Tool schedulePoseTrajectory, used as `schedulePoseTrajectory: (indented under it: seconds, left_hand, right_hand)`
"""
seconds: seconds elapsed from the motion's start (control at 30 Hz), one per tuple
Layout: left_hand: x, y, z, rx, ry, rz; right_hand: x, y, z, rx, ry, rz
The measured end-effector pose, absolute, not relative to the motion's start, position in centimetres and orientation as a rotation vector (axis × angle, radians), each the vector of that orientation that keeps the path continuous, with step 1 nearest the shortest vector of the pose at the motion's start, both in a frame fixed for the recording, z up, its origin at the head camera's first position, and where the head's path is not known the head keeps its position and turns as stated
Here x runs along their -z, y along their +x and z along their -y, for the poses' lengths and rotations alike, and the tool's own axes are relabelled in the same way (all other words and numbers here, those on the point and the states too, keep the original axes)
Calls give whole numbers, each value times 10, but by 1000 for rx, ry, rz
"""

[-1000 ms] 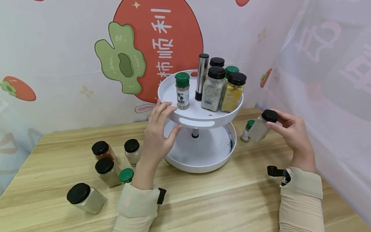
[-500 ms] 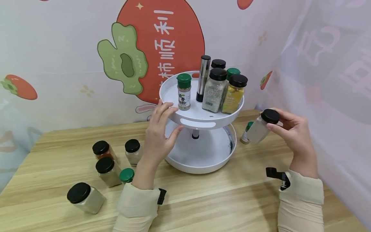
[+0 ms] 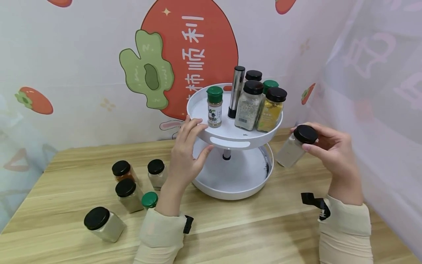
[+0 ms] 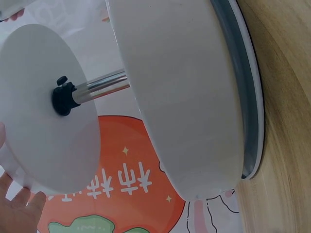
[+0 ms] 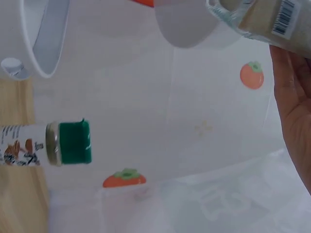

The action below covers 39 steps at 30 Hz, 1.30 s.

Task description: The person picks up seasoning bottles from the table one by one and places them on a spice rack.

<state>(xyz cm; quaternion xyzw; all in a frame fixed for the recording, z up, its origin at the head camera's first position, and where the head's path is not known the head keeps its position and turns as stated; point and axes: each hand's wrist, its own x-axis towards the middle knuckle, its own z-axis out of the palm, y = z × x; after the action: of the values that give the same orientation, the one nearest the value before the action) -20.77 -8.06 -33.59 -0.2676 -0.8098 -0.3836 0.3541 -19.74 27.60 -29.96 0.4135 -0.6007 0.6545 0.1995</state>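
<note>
A two-tier white turntable rack [image 3: 197,134] stands on the table. My left hand [image 3: 188,152] touches the upper tray's left front rim with its fingers, thumb spread apart; in the left wrist view the fingers [image 4: 22,201] lie at that tray's edge. To the rack's right, my right hand [image 3: 331,150] grips a clear spice jar [image 3: 290,151] with a black lid, held tilted and filled with something pale. A barcode label shows on the jar [image 5: 286,19] in the right wrist view. The upper tray bears a green-capped shaker [image 3: 215,108], a pale spice jar [image 3: 248,110] and a yellow spice jar [image 3: 270,113].
Black-lidded jars, such as a pale one [image 3: 107,225] and a reddish one [image 3: 126,171], stand left on the table [image 3: 237,234], with a green-capped bottle [image 3: 150,200] partly behind the left arm. Another green-capped shaker [image 5: 43,144] stands right of the rack. A printed cloth [image 3: 82,66] hangs behind.
The head view has shifted slightly. The jar in my right hand has come a little left and lower, now hiding the small green-capped shaker behind it. My left hand stays at the rim.
</note>
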Motion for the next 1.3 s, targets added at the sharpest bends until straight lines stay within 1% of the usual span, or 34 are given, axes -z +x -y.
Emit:
schedulePoseTrajectory:
  seconds: [0.2, 0.53, 0.9, 1.1, 1.3]
  left_hand:
    - [336, -207, 81, 987, -694, 2097]
    - [336, -207, 81, 1007, -683, 2096]
    - [338, -208, 81, 1003, -688, 2095]
    - [337, -209, 81, 999, -686, 2095]
    - [336, -208, 81, 1004, -687, 2089]
  right_hand:
    - [281, -197, -257, -1890, 1314, 1610]
    - [249, -200, -221, -1975, 1424, 1471]
    - [221, -200, -193, -1996, 1317, 1488]
    - [210, -201, -177, -1943, 1144, 1661]
    - [209, -207, -159, -1833, 940, 1789]
